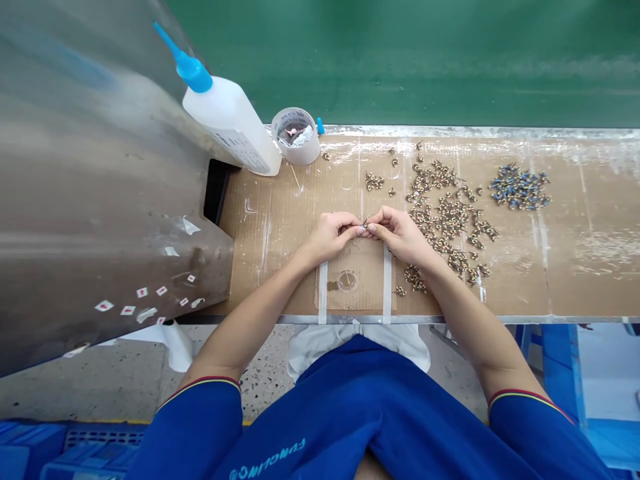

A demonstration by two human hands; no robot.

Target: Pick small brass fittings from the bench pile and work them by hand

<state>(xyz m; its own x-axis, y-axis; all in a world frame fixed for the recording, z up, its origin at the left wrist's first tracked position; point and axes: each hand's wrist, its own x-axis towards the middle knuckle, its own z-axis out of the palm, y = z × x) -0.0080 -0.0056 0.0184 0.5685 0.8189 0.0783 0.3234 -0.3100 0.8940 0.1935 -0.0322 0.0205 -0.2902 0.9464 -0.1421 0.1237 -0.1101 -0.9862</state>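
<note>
My left hand point(333, 235) and my right hand point(400, 233) meet over the cardboard-covered bench point(280, 220), fingertips pinched together on one tiny brown part point(365, 226) between them. Both hands are closed on it. To the right of my right hand lies a spread pile of several small brown parts point(445, 217). A small clear round dish point(347, 281) sits on the cardboard just below my hands, between two white tape strips.
A heap of small blue parts point(519, 187) lies at the far right. A white squeeze bottle with a blue nozzle point(227, 115) and a tape roll holding scraps point(296, 135) stand at the back. A metal housing point(100, 187) fills the left.
</note>
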